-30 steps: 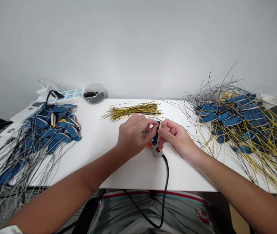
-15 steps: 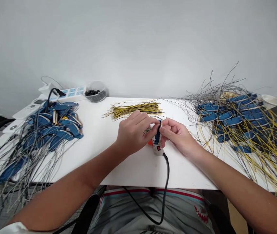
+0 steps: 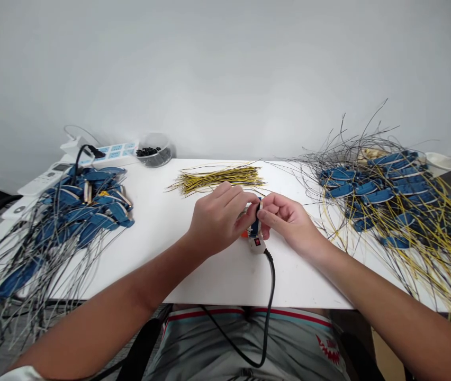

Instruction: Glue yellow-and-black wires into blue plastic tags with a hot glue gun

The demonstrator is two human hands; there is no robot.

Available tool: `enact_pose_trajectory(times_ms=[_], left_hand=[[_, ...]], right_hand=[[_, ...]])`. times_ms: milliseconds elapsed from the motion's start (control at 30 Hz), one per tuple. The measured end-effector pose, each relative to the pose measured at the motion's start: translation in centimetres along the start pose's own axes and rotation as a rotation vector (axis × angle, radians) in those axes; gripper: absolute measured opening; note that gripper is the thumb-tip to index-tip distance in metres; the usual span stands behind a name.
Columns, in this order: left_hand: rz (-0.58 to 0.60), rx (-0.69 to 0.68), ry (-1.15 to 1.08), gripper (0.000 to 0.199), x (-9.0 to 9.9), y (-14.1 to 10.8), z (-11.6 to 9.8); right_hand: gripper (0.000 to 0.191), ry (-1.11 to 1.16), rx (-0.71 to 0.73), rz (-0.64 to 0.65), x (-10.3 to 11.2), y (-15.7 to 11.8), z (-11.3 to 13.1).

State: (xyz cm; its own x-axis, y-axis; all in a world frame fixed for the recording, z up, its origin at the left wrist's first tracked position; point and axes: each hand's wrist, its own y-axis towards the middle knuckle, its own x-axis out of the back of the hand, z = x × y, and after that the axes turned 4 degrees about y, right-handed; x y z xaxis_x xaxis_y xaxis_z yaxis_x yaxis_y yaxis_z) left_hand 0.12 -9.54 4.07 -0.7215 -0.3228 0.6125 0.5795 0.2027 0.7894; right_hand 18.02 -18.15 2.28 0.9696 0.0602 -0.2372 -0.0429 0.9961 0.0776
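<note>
Near the middle of the white table, a small blue part [image 3: 254,228] is pinched between both hands. My left hand [image 3: 223,217] closes thumb and forefinger on its upper end from the left. From the right, my right hand [image 3: 287,218] holds the same end, fingers curled; what lies between the fingertips is mostly hidden. Just below and behind the blue part is a white device [image 3: 257,245] with a red switch and a black cable. An orange piece [image 3: 244,233] shows partly beside it, under my left fingers.
A bundle of yellow and black wires [image 3: 221,179] lies behind the hands. Wired blue parts are heaped at left [image 3: 90,206] and right [image 3: 392,190]. A clear bowl [image 3: 165,153] of black pieces stands near a power strip [image 3: 118,150]. The cable [image 3: 272,296] hangs over the front edge.
Both hands stay at the blue part, with only slight finger shifts. The view has moved very slightly.
</note>
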Motion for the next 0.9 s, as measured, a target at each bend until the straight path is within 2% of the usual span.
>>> enact_pose_trajectory(times_ms=[300,767,900], left_hand=[[0.084,-0.060,0.046,0.010,0.00,-0.15,0.42],[0.119,-0.079,0.053,0.009,-0.20,0.16,0.66],[0.168,-0.088,-0.014,0.007,-0.16,0.05,0.50]], right_hand=[[0.029,-0.011,-0.010,0.001,0.10,0.05,-0.15],[0.032,0.012,-0.027,-0.029,-0.09,0.14,-0.09],[0.032,0.086,0.008,-0.118,0.77,0.62,0.13]])
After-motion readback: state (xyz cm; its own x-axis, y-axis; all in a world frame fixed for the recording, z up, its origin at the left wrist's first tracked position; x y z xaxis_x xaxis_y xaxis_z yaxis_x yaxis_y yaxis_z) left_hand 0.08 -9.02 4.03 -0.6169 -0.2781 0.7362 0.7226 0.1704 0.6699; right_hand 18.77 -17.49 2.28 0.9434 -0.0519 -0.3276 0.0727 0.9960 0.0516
